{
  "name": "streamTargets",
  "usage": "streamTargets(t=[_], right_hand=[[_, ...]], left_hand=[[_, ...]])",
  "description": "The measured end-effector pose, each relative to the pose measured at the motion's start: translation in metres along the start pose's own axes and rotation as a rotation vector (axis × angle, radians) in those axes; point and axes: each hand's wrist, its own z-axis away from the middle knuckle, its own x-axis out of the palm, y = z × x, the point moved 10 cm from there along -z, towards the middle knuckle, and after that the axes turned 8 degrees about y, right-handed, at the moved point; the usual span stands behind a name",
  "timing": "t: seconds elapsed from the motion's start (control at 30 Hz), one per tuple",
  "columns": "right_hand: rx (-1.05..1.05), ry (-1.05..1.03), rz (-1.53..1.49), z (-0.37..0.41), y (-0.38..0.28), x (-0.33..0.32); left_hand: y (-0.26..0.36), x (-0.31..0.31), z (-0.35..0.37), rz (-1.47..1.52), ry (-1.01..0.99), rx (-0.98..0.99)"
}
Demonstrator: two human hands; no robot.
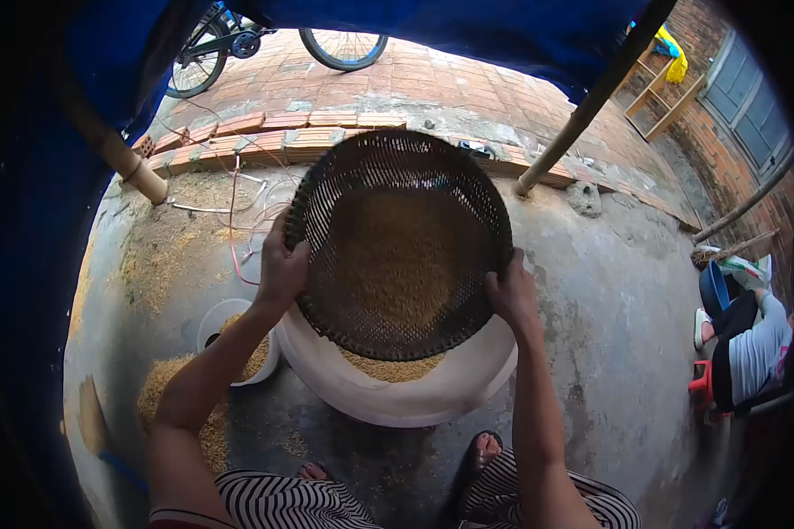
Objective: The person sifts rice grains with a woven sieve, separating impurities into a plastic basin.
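Note:
A round, dark woven sieve [326, 304] is held up in front of me, with a layer of golden-brown grain [393, 256] inside. My left hand [284, 264] is closed around its left rim, and my right hand [512, 291] grips the right rim. Below the sieve stands a wide whitish basin [397, 413], partly hidden by it. More yellow grain [393, 366] shows in the basin, under the sieve's near edge.
At left, a white bucket [272, 368] holds grain beside a grain heap [163, 379] on the concrete. Pink cords [234, 216] lie near the brick edging [238, 145]. Poles [582, 119] stand ahead; a person [750, 353] sits at far right by a blue basin [715, 284].

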Motion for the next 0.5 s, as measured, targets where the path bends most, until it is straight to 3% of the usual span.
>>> streamTargets(t=[0.03,0.1,0.13,0.2,0.3,0.47,0.5], right_hand=[[-0.005,0.113,-0.122,0.002,-0.007,-0.013],[-0.022,0.233,-0.248,-0.001,-0.017,-0.031],[-0.022,0.262,-0.268,-0.002,-0.021,-0.035],[-0.025,0.278,-0.290,-0.005,-0.023,-0.034],[-0.059,0.118,-0.032,-0.019,-0.006,-0.012],[-0.003,-0.025,-0.002,-0.009,0.000,0.000],[0.009,-0.024,0.001,-0.008,0.003,0.002]], left_hand=[[0.035,-0.003,0.002,0.064,0.086,0.298],[0.071,-0.009,0.005,0.002,0.150,0.532],[0.071,-0.009,-0.001,0.001,0.154,0.538],[0.047,0.000,-0.021,-0.075,0.061,0.433],[-0.039,0.013,-0.018,-0.017,-0.073,-0.157],[-0.044,0.016,-0.014,-0.016,-0.149,-0.227],[-0.031,0.012,-0.016,-0.006,-0.103,-0.136]])
